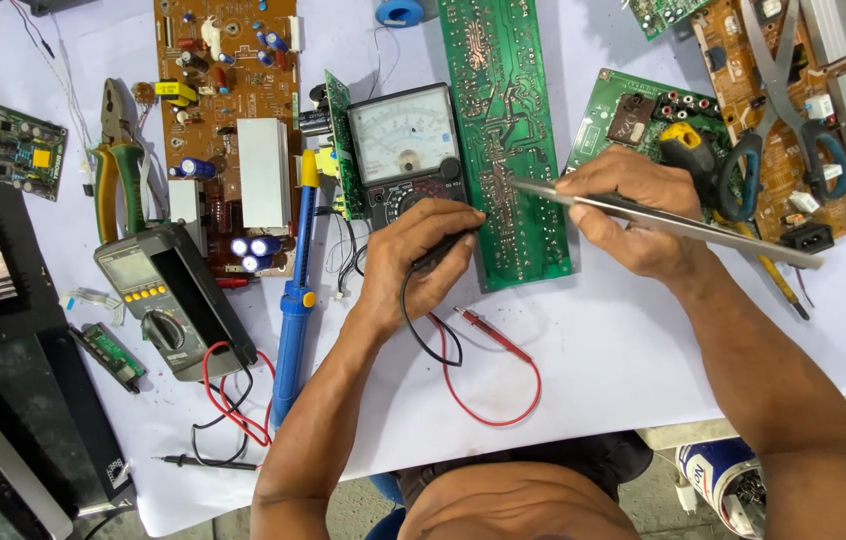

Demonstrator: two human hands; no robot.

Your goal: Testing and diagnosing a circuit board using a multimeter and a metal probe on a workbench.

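Observation:
A long green circuit board lies solder-side up in the middle of the white sheet. My left hand grips a black meter probe with its tip against the board's lower left edge. My right hand holds long metal tweezers, their points touching the board's traces near its right side. An analogue multimeter sits just left of the board, above my left hand. The red probe lies loose on the sheet below the board, its lead looping toward me.
A brown power board, a blue soldering iron, a digital multimeter and green-handled pliers lie at left. Further boards, scissors and a yellow-handled screwdriver are at right. A black enclosure sits at far left.

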